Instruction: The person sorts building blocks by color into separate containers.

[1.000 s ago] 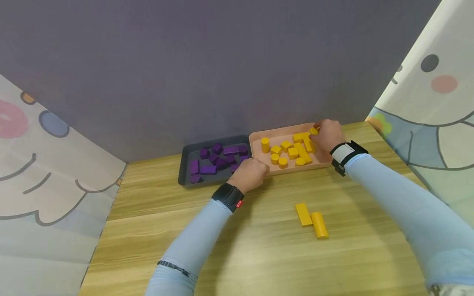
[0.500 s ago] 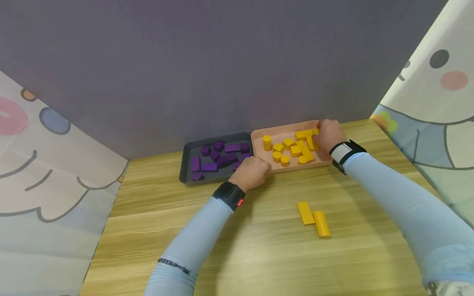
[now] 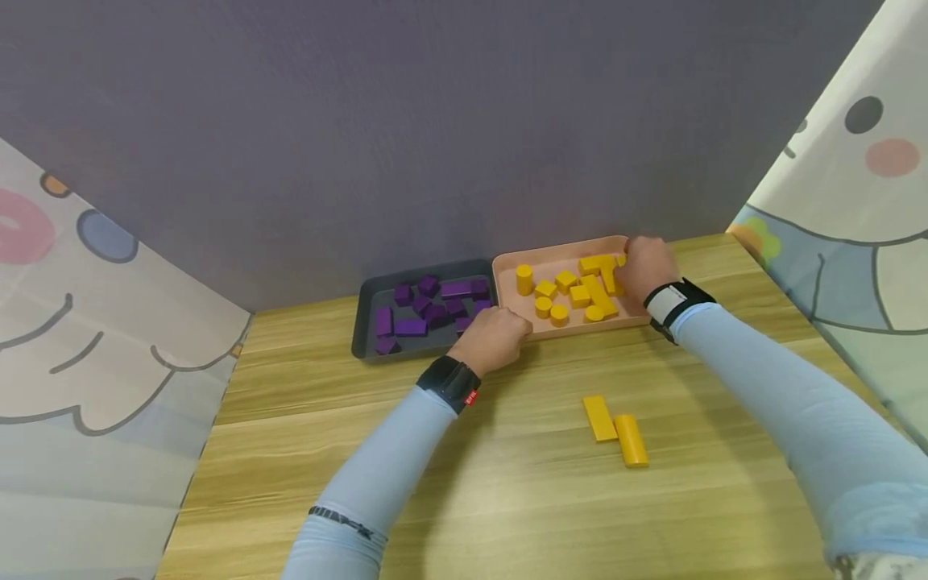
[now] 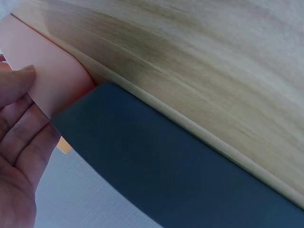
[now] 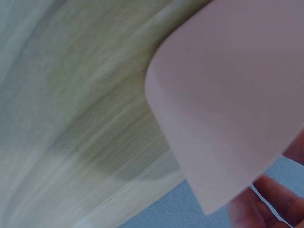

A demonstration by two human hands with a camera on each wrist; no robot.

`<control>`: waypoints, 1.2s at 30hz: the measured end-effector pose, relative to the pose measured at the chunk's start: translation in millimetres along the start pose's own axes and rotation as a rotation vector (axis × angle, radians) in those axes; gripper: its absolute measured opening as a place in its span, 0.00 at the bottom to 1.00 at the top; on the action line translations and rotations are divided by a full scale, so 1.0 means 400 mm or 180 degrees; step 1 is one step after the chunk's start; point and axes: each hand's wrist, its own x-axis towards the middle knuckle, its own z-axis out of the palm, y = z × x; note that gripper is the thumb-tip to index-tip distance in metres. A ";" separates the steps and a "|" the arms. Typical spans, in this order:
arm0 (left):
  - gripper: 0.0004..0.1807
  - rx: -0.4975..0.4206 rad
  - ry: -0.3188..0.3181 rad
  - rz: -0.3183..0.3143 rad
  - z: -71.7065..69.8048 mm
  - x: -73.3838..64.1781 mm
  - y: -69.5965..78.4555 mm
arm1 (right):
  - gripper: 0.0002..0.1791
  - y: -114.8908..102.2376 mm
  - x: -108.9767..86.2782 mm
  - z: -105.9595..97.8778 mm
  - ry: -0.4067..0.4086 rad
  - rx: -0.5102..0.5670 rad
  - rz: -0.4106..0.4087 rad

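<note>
A salmon-pink tray (image 3: 532, 329) full of yellow blocks stands at the back of the table, against the grey panel. My left hand (image 3: 490, 340) holds its front left corner. In the left wrist view, the thumb (image 4: 23, 78) presses the tray's outer wall while the other fingers reach behind the rim. At the tray's right end, my right hand (image 3: 648, 267) grips the edge, beside a yellow block partly hidden by its fingers. The right wrist view shows fingers (image 5: 278, 194) just past the pink rim. A dark grey tray (image 3: 362, 338) with purple blocks adjoins on the left.
On the table in front of the pink tray lie a flat yellow block (image 3: 599, 418) and a yellow cylinder (image 3: 631, 441), side by side. A grey panel (image 3: 406, 145) rises behind both trays. Printed cloth (image 3: 87, 338) hangs at the left and right sides.
The head view has shifted by a small amount, so everything sits slightly farther right in it. Both hands stay at the pink tray with hardly any movement, and the blocks lie as before.
</note>
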 end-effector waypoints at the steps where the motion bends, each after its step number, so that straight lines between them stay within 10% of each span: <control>1: 0.08 0.0000 0.0012 0.0013 0.000 0.000 0.000 | 0.18 0.001 0.000 0.001 0.0010 -0.0006 -0.0007; 23: 0.10 -0.0044 0.0062 0.0072 0.015 0.024 -0.001 | 0.22 0.025 -0.014 -0.001 0.0045 0.0040 -0.0136; 32: 0.06 -0.0026 0.0055 0.0041 0.019 0.050 -0.027 | 0.25 -0.023 -0.089 -0.069 0.0567 0.0156 -0.0705; 36: 0.07 -0.0051 0.0024 0.0017 0.020 0.054 -0.039 | 0.29 -0.067 -0.160 -0.087 0.0325 0.0043 -0.0777</control>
